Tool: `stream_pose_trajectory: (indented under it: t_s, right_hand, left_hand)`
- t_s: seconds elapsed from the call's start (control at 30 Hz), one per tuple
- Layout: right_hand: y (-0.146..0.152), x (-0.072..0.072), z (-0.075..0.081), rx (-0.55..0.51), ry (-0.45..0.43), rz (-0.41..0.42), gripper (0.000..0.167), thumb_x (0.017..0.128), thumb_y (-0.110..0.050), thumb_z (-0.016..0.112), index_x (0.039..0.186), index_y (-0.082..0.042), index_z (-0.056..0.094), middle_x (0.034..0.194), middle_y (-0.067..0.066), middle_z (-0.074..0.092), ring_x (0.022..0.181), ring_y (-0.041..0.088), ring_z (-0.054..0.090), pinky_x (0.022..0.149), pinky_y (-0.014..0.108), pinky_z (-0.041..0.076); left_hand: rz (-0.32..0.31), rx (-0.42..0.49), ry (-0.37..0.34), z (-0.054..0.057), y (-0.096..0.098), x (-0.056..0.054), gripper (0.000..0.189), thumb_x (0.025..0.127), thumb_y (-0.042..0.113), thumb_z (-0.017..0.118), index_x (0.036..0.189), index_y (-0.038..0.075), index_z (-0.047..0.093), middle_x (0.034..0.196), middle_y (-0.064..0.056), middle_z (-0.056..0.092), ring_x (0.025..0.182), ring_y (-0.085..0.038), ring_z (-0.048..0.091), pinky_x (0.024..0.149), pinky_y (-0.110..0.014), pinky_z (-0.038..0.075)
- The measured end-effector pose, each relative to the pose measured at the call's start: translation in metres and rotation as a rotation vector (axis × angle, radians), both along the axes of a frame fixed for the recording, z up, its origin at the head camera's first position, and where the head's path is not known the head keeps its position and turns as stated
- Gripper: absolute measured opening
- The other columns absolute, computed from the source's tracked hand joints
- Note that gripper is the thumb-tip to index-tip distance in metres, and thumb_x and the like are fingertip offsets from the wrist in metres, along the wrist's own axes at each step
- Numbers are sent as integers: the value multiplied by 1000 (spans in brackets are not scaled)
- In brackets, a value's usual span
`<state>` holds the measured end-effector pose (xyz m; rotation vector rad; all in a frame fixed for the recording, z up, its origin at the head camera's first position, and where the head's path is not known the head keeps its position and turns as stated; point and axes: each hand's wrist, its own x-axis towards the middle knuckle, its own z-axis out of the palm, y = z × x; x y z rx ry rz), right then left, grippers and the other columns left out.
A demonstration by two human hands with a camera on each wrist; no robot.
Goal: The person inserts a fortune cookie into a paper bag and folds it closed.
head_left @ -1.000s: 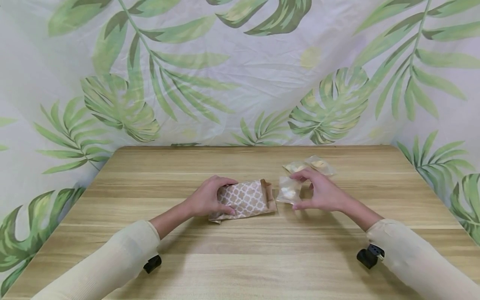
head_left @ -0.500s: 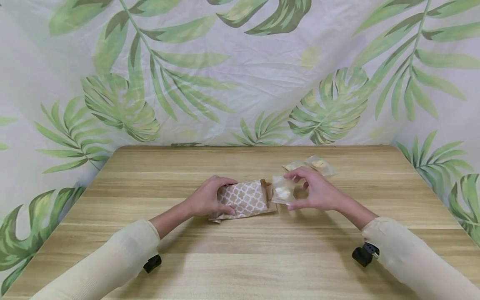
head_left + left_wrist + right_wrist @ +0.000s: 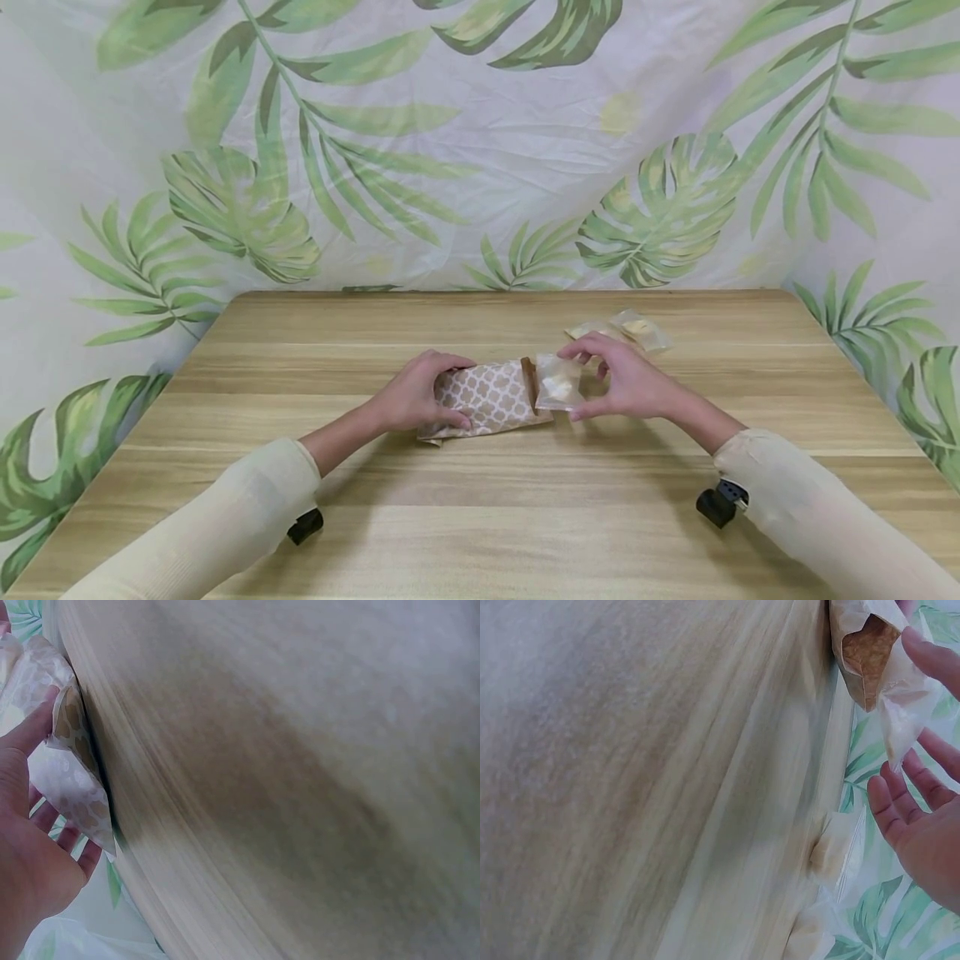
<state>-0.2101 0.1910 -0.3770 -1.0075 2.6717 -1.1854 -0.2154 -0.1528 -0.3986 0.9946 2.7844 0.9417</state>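
A brown paper bag (image 3: pixel 491 398) with a white lattice pattern lies on its side in the middle of the table, mouth facing right. My left hand (image 3: pixel 412 396) grips its closed end, thumb on the near side and fingers on the far side. At the mouth is a small clear plastic packet (image 3: pixel 557 383) with something pale inside; my right hand (image 3: pixel 630 382) pinches it between thumb and fingers. In the right wrist view, the bag's open mouth (image 3: pixel 868 652) gapes and the packet (image 3: pixel 904 712) overlaps its edge. The bag's inside is mostly hidden.
Two more clear packets (image 3: pixel 641 330) with yellowish contents lie on the wooden table (image 3: pixel 480 517) behind my right hand. A leaf-printed cloth (image 3: pixel 517 167) hangs along the table's back edge. Black wrist cameras (image 3: pixel 716 504) sit under both sleeves.
My right hand has moved left with the packet, from just right of the bag up to its mouth, which the packet now partly covers. The left hand and bag have stayed put.
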Motion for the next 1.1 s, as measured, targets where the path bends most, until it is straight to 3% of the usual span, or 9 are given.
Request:
stream_pose_trajectory:
  t_s: [0.57, 0.9, 1.1]
  right_hand:
    - [-3, -7, 3, 44, -15, 160, 71, 70, -20, 95, 129, 3, 64, 126, 13, 67, 109, 30, 60, 80, 45, 56]
    - [-8, -11, 6, 125, -19, 171, 71, 71, -23, 96, 128, 5, 66, 123, 12, 67, 105, 27, 58, 74, 41, 54]
    - [-9, -13, 7, 146, -20, 158, 73, 70, -23, 97, 128, 8, 66, 122, 17, 66, 101, 29, 58, 69, 30, 51]
  left_hand:
    - [6, -6, -7, -1, 0, -1, 82, 66, 32, 100, 135, 3, 65, 132, -11, 69, 115, -28, 59, 100, -49, 49]
    - [16, -15, -18, 0, 0, 0, 83, 67, 32, 100, 136, 3, 65, 133, -10, 68, 114, -27, 59, 100, -48, 49]
    - [23, -12, -24, 0, 1, 1, 83, 67, 32, 100, 137, 4, 65, 132, -10, 68, 113, -26, 58, 99, -48, 49]
